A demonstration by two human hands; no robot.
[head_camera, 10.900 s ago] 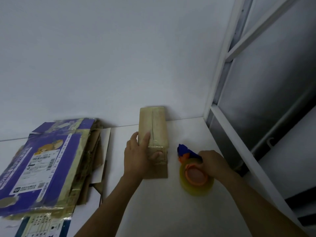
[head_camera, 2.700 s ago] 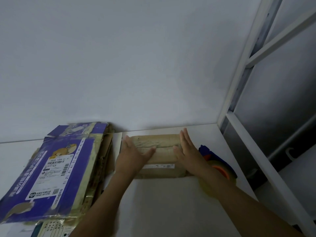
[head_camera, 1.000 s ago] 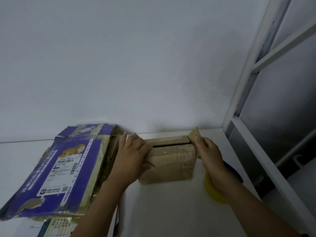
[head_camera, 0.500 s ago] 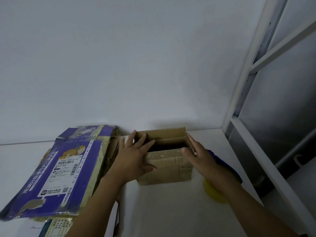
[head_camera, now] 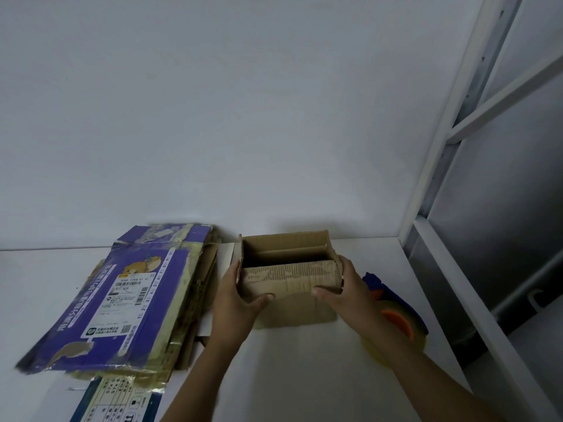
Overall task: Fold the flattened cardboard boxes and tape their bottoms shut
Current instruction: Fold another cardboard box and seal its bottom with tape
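Head view: left hand (head_camera: pixel 236 295), right hand (head_camera: pixel 347 292) grip open box (head_camera: pixel 289 277) ends.

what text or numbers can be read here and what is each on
"1 2 3 4 5 6 7 8 9 10": yellow strip on purple flattened box.
"1098": white shipping label; its other print too small.
Chinese characters on the purple: blurred.
Table sheet: too small.
Brown box: no text visible.

box (head_camera: pixel 291 280): plain brown cardboard
flattened boxes (head_camera: pixel 122 300): purple, yellowish tape, white label
tape dispenser (head_camera: pixel 396 312): blue, orange
tabletop (head_camera: pixel 304 376): white
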